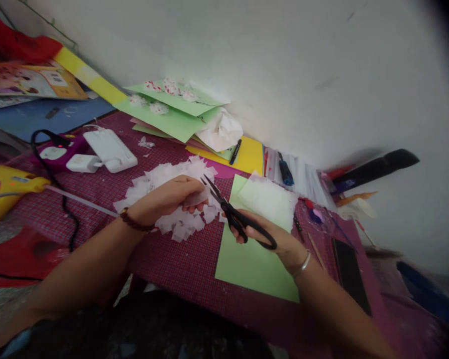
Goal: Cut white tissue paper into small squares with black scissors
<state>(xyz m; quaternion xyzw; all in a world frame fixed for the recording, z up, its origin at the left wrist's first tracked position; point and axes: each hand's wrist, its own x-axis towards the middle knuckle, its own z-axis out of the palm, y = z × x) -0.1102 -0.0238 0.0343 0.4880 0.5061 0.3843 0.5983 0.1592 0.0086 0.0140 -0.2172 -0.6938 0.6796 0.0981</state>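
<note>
At the near side, the worktop (194, 271) is covered in a purple checked cloth, and a green sheet (250, 267) lies flat on it, partly below the right forearm. The right hand (258, 229), with a silver bangle (303, 264) at its wrist, has its grip closed round the handles of black scissors (226, 204); their blades stand slightly parted and point toward the left hand (177, 197). That hand, wearing a beaded bracelet (134, 223), pinches a small white paper piece (195, 199) in a narrow grip, just beside the blades. Under and around it spreads a heap of white cut pieces (181, 228). To the left are a yellow glue gun (13, 187) and, behind it, a purple power strip (62, 154). White thin sheets (275, 199) overlap the far part of the green sheet. Beyond, a dark pen (235, 152) lies by a yellow sheet (252, 155), near crumpled white paper (224, 130). Farthest, against the wall (269, 65), green cards (179, 122) carry white-and-red tufts (159, 107).
</note>
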